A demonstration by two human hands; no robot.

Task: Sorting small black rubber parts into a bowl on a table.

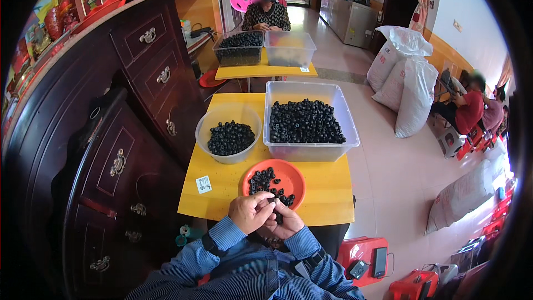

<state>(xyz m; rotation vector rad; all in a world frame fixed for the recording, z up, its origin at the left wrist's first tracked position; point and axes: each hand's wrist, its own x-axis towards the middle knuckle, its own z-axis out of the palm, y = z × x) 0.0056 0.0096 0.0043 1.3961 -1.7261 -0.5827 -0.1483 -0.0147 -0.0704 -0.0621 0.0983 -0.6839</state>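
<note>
My left hand (pixel 249 211) and my right hand (pixel 287 223) meet over the near rim of an orange-red plate (pixel 292 175). Their fingers are closed together on small black ring-shaped parts; how many is hidden by the fingers. Loose black ring-shaped parts (pixel 261 180) lie scattered on the plate in front of my fingertips. Beyond it, to the left, stands a round clear tub (pixel 203 133) about half full of the same parts. A larger rectangular clear bin (pixel 311 151), at the right, holds a broad heap of them.
The yellow table (pixel 327 189) bears a white label (pixel 204 184). A dark wooden cabinet (pixel 111 133) lines the left side. Across a second yellow table (pixel 244 71) with two bins sits another person (pixel 266 16). White sacks (pixel 408 91) and a red stool (pixel 363 250) stand at the right.
</note>
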